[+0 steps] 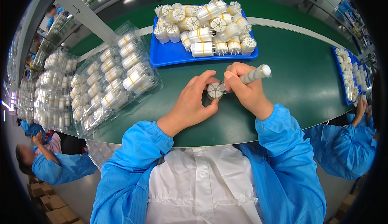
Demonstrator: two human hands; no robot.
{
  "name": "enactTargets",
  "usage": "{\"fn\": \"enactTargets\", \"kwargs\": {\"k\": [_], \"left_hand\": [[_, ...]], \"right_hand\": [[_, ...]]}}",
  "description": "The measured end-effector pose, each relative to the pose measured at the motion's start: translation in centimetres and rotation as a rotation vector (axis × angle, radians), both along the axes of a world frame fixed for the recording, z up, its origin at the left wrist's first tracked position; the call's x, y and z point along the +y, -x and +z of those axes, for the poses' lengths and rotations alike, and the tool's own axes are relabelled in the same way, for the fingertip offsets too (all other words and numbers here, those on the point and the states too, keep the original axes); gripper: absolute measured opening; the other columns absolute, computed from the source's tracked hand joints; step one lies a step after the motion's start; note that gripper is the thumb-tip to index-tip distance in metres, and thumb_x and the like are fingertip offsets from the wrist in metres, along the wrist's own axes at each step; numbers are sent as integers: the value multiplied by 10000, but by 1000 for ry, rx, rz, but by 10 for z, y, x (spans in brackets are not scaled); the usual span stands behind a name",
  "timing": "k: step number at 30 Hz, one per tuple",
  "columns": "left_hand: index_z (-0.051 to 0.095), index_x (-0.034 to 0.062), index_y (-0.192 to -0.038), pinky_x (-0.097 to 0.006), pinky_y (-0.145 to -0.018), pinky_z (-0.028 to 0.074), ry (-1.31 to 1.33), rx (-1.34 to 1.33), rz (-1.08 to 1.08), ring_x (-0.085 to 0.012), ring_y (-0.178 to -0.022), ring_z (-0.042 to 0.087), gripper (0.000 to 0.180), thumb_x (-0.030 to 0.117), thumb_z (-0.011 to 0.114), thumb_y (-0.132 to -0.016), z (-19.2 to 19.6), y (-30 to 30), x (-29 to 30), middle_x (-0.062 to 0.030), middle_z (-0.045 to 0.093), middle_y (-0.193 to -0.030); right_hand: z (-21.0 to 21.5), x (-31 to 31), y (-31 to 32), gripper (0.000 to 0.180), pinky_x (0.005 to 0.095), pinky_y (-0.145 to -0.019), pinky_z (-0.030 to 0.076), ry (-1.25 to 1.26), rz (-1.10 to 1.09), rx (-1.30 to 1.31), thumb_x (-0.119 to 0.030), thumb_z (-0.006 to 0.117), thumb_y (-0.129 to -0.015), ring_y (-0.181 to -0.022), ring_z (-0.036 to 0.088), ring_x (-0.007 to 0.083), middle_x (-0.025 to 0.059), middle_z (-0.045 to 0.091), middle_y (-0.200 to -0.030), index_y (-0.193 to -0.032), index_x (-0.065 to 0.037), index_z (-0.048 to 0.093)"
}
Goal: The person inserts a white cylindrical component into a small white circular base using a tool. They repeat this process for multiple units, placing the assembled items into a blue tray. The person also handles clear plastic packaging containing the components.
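On the green table, my left hand (188, 105) has its thumb and fingers curled around a short round part (215, 90) with a pale end divided into wedge-shaped segments. My right hand (247, 92) grips a hand tool (256, 74) with a thick, pale wrapped handle pointing up to the right. A thin tip comes out below the fingers at the part's right edge; its exact shape is hard to make out. Beyond my hands, a blue tray (173, 58) holds a heap of white cylinders (202, 34) with yellow bands and metal pins.
Clear plastic blister trays (115, 78) of similar cylinders stand at the left, with more stacked (52, 90) beyond. Another blue tray (348, 100) of white parts sits at the far right. Co-workers in blue sleeves (66, 167) sit on both sides. A metal post (79, 12) rises at the left.
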State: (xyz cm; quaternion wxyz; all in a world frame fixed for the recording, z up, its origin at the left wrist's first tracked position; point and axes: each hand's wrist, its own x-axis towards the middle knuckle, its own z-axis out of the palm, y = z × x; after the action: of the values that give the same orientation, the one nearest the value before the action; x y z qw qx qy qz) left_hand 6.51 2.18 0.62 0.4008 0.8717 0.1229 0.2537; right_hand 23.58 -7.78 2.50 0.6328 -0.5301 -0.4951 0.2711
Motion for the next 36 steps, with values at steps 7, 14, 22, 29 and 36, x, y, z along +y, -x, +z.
{"fn": "enactTargets", "kwargs": {"k": [7,14,22,29,36], "left_hand": [[399,18,-1444,-367,-943,509,-16,19,11,-274,-1089,630,753,6,745,-775,-3,1,3,-169,645,-1240],[348,25,-1472,-390,-1032,497,55,-11,-94,-305,-1160,650,787,3,723,-780,-6,1,6,-166,641,-1274],[344,29,-1482,-394,-1035,489,96,32,-119,-313,-1177,636,777,33,711,-796,-3,1,7,-172,634,-1290],[391,37,-1461,-413,-1006,492,64,45,-110,-334,-1172,609,741,79,749,-814,-2,3,11,-152,640,-1267],[534,45,-1326,-430,-921,488,-184,115,112,-345,-1065,579,550,100,750,-824,26,47,2,-134,638,-1140]], "right_hand": [[6,0,1,286,263,-538,395,-69,-21,102,-103,611,-959,-606,496,59,-9,560,-649,-689,-61,526],[9,-1,-2,289,258,-540,392,34,4,107,-112,611,-959,-606,491,57,-14,556,-650,-687,-71,521],[1,0,-3,278,250,-529,377,18,28,25,-108,617,-956,-611,469,45,-24,543,-648,-699,-69,519],[1,3,2,261,256,-540,405,3,-9,30,-110,624,-967,-611,491,56,-10,563,-673,-722,-60,547],[9,-4,-2,270,261,-573,442,1,-109,85,-126,599,-995,-636,531,82,20,598,-701,-737,-55,569]]}}
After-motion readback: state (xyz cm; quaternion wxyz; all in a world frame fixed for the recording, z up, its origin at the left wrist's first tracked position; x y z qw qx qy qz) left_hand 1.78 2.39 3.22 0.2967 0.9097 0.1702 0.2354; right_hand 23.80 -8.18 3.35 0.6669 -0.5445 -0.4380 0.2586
